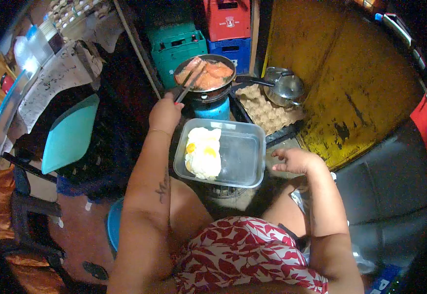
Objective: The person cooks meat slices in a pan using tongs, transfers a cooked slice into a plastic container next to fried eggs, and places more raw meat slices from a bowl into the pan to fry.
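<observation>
Red-and-white patterned cloth [245, 250] nearest, over the lap. Beyond it, clear tub [242, 154], fried eggs [204, 164] in its left half; set within short reach of both hands, I judge. Right hand [296, 160] just beside the tub, apart from it: fingers loosely curled, partly open, holding nothing. Left hand [166, 113] closed around tongs [186, 89], their length likely sparing it the heat. Tips at orange-pink slices [218, 71] in the pan [212, 91], raised on a blue-bodied stove [217, 110]. Egg tray [258, 109] supports a lidded pot [284, 90]; crates [179, 53] stacked behind.
</observation>
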